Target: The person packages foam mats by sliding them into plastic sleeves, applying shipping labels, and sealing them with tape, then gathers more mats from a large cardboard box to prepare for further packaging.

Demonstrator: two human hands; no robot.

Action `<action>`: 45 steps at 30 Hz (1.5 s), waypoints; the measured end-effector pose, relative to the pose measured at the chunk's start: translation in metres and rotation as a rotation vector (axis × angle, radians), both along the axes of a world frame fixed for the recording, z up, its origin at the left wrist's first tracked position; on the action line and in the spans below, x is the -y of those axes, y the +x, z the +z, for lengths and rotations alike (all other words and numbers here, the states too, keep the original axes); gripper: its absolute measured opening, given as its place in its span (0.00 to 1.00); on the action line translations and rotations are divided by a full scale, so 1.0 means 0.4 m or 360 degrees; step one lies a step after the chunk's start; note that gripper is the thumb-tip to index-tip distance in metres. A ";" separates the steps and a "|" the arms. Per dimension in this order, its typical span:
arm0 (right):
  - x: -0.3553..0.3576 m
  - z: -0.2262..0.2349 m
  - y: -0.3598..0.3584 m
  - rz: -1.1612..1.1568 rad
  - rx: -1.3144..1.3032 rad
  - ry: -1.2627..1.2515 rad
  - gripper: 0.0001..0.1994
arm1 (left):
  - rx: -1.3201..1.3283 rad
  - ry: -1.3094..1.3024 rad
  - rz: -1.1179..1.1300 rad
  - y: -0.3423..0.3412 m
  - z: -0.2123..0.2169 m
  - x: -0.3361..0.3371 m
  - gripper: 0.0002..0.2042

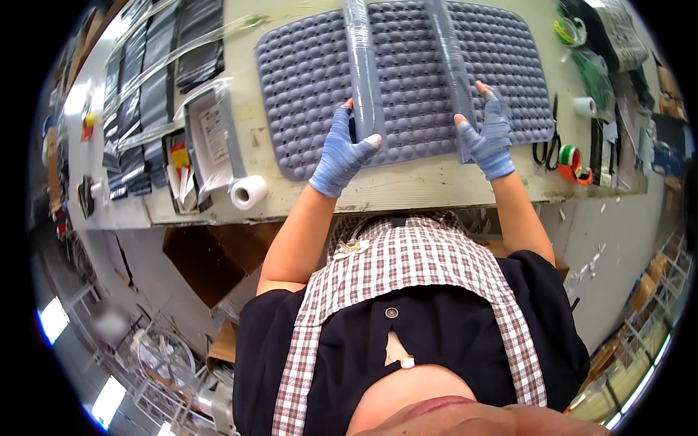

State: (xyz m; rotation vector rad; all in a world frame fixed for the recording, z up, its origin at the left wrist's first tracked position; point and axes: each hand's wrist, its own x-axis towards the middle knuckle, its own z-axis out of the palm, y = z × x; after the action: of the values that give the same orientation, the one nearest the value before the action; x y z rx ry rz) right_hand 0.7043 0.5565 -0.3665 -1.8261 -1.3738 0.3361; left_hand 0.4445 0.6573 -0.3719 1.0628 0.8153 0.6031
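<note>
A grey bumpy rubber mat [414,80] lies flat on the pale workbench [407,185]. Two long grey strips wrapped in clear film rest lengthwise across it. My left hand [345,149], in a blue fingerless glove, grips the near end of the left strip [362,65]. In a matching glove, my right hand [487,134] holds the near end of the right strip [451,58]. Both strips run away from me toward the far edge of the mat.
Left of the mat lie a white tape roll [249,192], plastic-bagged grey parts [211,138] and rows of dark packets [149,80]. To the right are black scissors [545,149], an orange-green tape roll [571,161] and a white roll [584,107]. Cardboard boxes [207,261] sit under the bench.
</note>
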 end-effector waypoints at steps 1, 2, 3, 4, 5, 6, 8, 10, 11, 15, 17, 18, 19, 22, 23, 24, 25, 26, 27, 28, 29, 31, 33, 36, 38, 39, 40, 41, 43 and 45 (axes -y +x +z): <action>-0.009 0.001 -0.012 0.0170 -0.0317 0.0043 0.33 | 0.0114 -0.0075 -0.0025 -0.016 0.027 0.005 0.43; -0.019 0.004 -0.027 0.0346 -0.0634 0.0081 0.32 | 0.0229 -0.0150 -0.0048 -0.031 0.053 0.015 0.43; -0.031 0.031 -0.060 0.0415 -0.0864 -0.0186 0.32 | 0.0244 -0.0090 -0.0021 -0.045 0.078 0.035 0.42; -0.046 0.023 -0.088 0.0568 -0.0884 -0.0192 0.33 | 0.0172 -0.0037 0.0017 -0.053 0.096 0.062 0.45; -0.069 0.024 -0.110 0.0639 -0.1071 -0.0304 0.36 | 0.0098 0.0013 0.0057 -0.059 0.113 0.089 0.47; -0.090 0.029 -0.134 0.0721 -0.1257 -0.0437 0.38 | 0.0021 0.0052 0.0113 -0.067 0.122 0.119 0.49; -0.113 0.078 -0.189 0.0691 -0.1898 -0.0605 0.44 | -0.0130 0.0238 0.0196 -0.084 0.129 0.173 0.47; -0.155 0.040 -0.211 0.0830 -0.2000 -0.0574 0.41 | -0.0672 0.0877 0.0316 -0.089 0.136 0.221 0.40; -0.149 0.037 -0.229 0.0779 -0.1958 -0.0602 0.38 | -0.0770 0.1061 0.0374 -0.092 0.146 0.234 0.39; -0.137 0.055 -0.290 0.0790 -0.2250 -0.0521 0.31 | -0.1011 0.1499 0.0542 -0.109 0.192 0.252 0.36; -0.130 0.057 -0.306 0.0802 -0.2332 -0.0541 0.29 | -0.1042 0.1608 0.0618 -0.111 0.207 0.263 0.34; -0.125 0.056 -0.309 0.0796 -0.2367 -0.0545 0.29 | -0.1034 0.1621 0.0627 -0.117 0.206 0.268 0.34; -0.122 0.051 -0.314 0.0835 -0.2378 -0.0523 0.26 | -0.1024 0.1636 0.0633 -0.124 0.204 0.271 0.34; -0.115 0.075 -0.331 0.0862 -0.2363 -0.0475 0.25 | -0.0976 0.1666 0.0644 -0.146 0.202 0.279 0.33; -0.113 0.081 -0.337 0.0851 -0.2378 -0.0457 0.25 | -0.0982 0.1692 0.0636 -0.153 0.204 0.280 0.33; -0.114 0.080 -0.339 0.0892 -0.2361 -0.0445 0.25 | -0.0986 0.1722 0.0628 -0.159 0.205 0.280 0.33; -0.116 0.078 -0.338 0.0932 -0.2344 -0.0432 0.25 | -0.0966 0.1718 0.0636 -0.165 0.205 0.284 0.33; -0.116 0.077 -0.341 0.0971 -0.2327 -0.0419 0.25 | -0.0946 0.1714 0.0643 -0.169 0.205 0.288 0.34; -0.119 0.083 -0.347 0.0951 -0.2273 -0.0405 0.27 | -0.0924 0.1710 0.0655 -0.174 0.204 0.287 0.34; -0.121 0.094 -0.353 0.0946 -0.2260 -0.0403 0.27 | -0.0918 0.1747 0.0661 -0.181 0.201 0.284 0.34; -0.121 0.107 -0.357 0.0940 -0.2246 -0.0401 0.27 | -0.0911 0.1784 0.0666 -0.187 0.196 0.281 0.34; -0.126 0.112 -0.362 0.0916 -0.2233 -0.0394 0.28 | -0.0898 0.1818 0.0651 -0.196 0.191 0.268 0.33; -0.136 0.107 -0.370 0.0887 -0.2224 -0.0387 0.29 | -0.0882 0.1814 0.0621 -0.207 0.184 0.252 0.33; -0.152 0.111 -0.393 0.0947 -0.2225 -0.0327 0.28 | -0.0880 0.1828 0.0613 -0.226 0.179 0.234 0.33; -0.147 0.130 -0.403 0.0906 -0.2223 -0.0376 0.27 | -0.0823 0.1796 0.0626 -0.241 0.184 0.236 0.32; -0.141 0.148 -0.419 0.0922 -0.2230 -0.0404 0.26 | -0.0820 0.1793 0.0654 -0.261 0.193 0.245 0.32; -0.151 0.164 -0.438 0.0867 -0.2237 -0.0483 0.24 | -0.0926 0.1805 0.0608 -0.289 0.183 0.237 0.33; -0.161 0.115 -0.431 0.0856 -0.2263 -0.0490 0.24 | -0.0951 0.1965 0.0604 -0.292 0.158 0.224 0.36; -0.159 0.087 -0.380 0.0648 -0.1815 -0.0816 0.23 | -0.0823 0.1781 0.0647 -0.281 0.113 0.231 0.41; -0.120 0.035 -0.247 0.0642 -0.0690 -0.0690 0.29 | -0.1029 0.1579 0.0517 -0.248 0.019 0.260 0.44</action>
State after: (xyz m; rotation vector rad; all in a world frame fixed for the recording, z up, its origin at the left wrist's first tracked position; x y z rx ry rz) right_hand 0.6055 0.6045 -0.3527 -1.6488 -1.4155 1.2460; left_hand 0.3453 0.5532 -0.3643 2.1187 1.3097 1.0038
